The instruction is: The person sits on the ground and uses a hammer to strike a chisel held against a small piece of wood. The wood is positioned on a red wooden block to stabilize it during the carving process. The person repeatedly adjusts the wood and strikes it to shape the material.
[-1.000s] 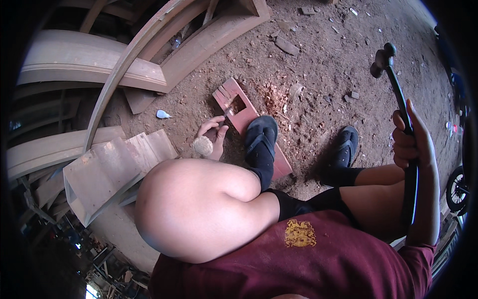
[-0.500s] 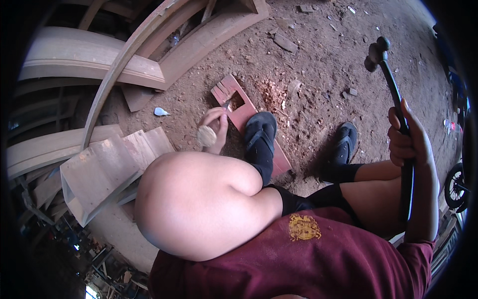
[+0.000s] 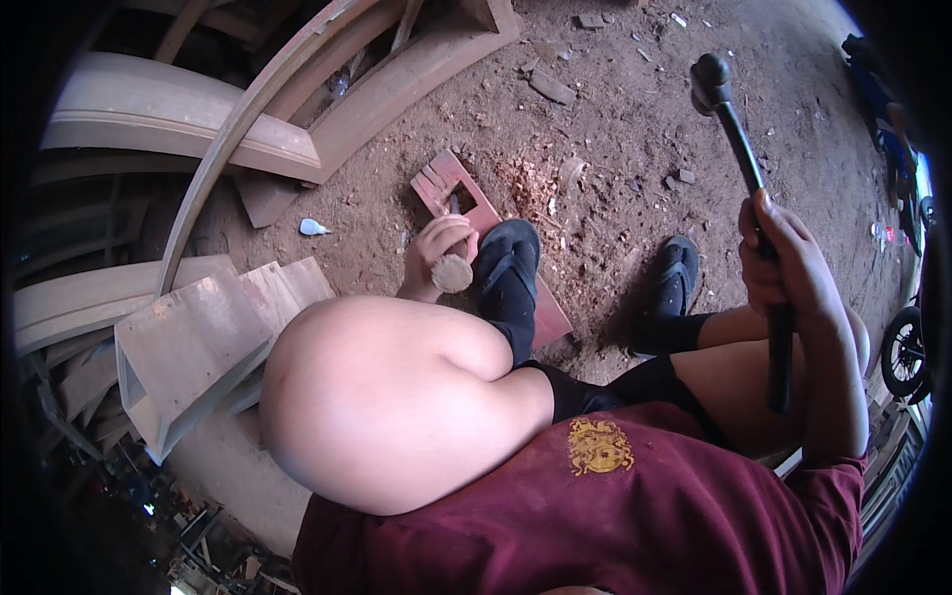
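Well, the left fingers wrap what seems a chisel, right fingers clamping a hammer.

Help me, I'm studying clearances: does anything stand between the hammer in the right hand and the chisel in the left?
Nothing visible blocks the hammer from the handle end of the chisel. The left foot, on the reddish board, lies along that line in the picture, but it appears lower.

The hammer at two o'clock has a smooth metal head, the plank at twelve is matt wood, the shirt at five soft cloth.
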`<state>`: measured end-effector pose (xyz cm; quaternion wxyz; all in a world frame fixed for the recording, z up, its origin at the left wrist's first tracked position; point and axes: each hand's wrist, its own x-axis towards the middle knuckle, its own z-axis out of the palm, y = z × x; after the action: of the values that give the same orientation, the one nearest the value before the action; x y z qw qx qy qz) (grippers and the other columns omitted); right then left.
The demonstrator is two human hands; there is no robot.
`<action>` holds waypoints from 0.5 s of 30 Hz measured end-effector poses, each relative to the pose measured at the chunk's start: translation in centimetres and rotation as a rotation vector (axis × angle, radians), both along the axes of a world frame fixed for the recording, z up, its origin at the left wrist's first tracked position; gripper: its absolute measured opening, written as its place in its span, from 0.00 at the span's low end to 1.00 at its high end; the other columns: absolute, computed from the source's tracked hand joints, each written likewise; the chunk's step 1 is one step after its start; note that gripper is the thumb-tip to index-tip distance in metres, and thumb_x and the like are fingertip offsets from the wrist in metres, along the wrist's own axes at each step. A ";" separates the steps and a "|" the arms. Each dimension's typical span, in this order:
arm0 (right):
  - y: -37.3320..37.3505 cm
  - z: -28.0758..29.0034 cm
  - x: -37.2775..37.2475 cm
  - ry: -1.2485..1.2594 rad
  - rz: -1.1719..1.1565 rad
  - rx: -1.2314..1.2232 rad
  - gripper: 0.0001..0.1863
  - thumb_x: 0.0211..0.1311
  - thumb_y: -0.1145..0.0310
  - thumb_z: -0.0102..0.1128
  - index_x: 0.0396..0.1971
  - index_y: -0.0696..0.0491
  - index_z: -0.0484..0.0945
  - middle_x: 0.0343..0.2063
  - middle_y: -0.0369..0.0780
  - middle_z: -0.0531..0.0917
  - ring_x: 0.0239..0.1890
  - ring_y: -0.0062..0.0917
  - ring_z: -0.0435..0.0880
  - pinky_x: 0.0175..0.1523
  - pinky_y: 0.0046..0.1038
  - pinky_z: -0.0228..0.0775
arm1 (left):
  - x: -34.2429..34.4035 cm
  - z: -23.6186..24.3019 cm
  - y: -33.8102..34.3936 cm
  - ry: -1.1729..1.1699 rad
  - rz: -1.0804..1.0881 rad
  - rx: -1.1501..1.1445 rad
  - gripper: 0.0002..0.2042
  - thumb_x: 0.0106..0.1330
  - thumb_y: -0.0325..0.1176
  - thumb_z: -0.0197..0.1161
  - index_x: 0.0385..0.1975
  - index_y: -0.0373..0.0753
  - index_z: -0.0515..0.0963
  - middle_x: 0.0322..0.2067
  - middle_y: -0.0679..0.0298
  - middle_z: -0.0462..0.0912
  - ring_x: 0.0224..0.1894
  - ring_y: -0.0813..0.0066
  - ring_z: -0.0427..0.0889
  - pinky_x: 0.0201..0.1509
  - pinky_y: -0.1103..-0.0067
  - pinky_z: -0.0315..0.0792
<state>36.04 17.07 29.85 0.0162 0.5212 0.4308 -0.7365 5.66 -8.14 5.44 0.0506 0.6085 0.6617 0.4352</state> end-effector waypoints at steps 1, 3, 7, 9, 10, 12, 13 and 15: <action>-0.1 -0.7 0.5 0.016 0.038 0.024 0.23 0.72 0.43 0.43 0.26 0.47 0.63 0.10 0.25 0.58 0.07 0.08 0.52 0.11 0.17 0.43 | 0.2 0.0 -0.1 0.017 -0.018 0.014 0.08 0.51 0.22 0.69 0.30 0.36 0.77 0.31 0.55 0.81 0.37 0.56 0.83 0.45 0.69 0.79; -0.7 -0.9 0.5 0.022 0.071 0.047 0.23 0.72 0.43 0.43 0.26 0.47 0.64 0.10 0.26 0.59 0.07 0.09 0.53 0.11 0.17 0.45 | 0.4 -0.1 0.0 0.036 -0.025 0.035 0.08 0.51 0.22 0.69 0.29 0.36 0.76 0.30 0.55 0.81 0.36 0.56 0.83 0.44 0.69 0.79; -2.4 -1.3 -0.4 -0.015 0.249 0.240 0.22 0.75 0.49 0.43 0.25 0.51 0.66 0.14 0.29 0.66 0.11 0.13 0.63 0.15 0.20 0.57 | 0.0 0.0 0.7 -0.033 0.007 0.048 0.08 0.53 0.24 0.70 0.27 0.37 0.75 0.28 0.57 0.80 0.33 0.57 0.83 0.39 0.70 0.78; -3.5 -1.9 -0.9 -0.065 0.364 0.346 0.20 0.75 0.53 0.45 0.27 0.54 0.69 0.15 0.30 0.69 0.14 0.13 0.68 0.18 0.21 0.61 | -1.1 -0.3 1.6 -0.092 0.079 -0.051 0.08 0.55 0.25 0.70 0.26 0.37 0.75 0.26 0.57 0.80 0.31 0.57 0.82 0.37 0.70 0.76; -4.0 -2.0 -1.3 -0.121 0.421 0.404 0.19 0.74 0.55 0.46 0.29 0.55 0.70 0.16 0.31 0.70 0.16 0.13 0.69 0.21 0.20 0.63 | -1.4 0.3 2.1 -0.120 0.113 -0.101 0.08 0.55 0.26 0.70 0.26 0.38 0.75 0.26 0.58 0.80 0.30 0.57 0.81 0.35 0.71 0.76; -4.8 -0.8 -2.4 -0.063 0.552 0.624 0.19 0.74 0.55 0.46 0.30 0.56 0.72 0.17 0.31 0.71 0.18 0.13 0.71 0.22 0.19 0.63 | -1.8 1.4 3.1 -0.239 0.180 -0.211 0.10 0.60 0.34 0.68 0.24 0.36 0.77 0.21 0.57 0.80 0.25 0.55 0.80 0.31 0.70 0.74; -5.5 0.0 -3.6 0.098 0.497 0.619 0.18 0.75 0.55 0.44 0.32 0.55 0.67 0.14 0.30 0.68 0.12 0.11 0.63 0.19 0.17 0.58 | -2.5 1.5 3.0 -0.276 0.219 -0.266 0.11 0.60 0.36 0.68 0.23 0.36 0.77 0.20 0.56 0.79 0.24 0.55 0.80 0.30 0.70 0.74; -6.9 2.3 -6.8 0.351 0.367 0.718 0.19 0.76 0.54 0.43 0.31 0.55 0.67 0.14 0.31 0.69 0.12 0.11 0.64 0.19 0.16 0.57 | -3.0 1.8 2.9 -0.401 0.251 -0.331 0.15 0.61 0.41 0.67 0.21 0.35 0.78 0.19 0.54 0.80 0.23 0.54 0.80 0.28 0.68 0.73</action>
<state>29.26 10.14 32.18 -0.1086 0.2757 0.7412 -0.6024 2.67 -5.22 7.25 0.2248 0.4069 0.7708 0.4356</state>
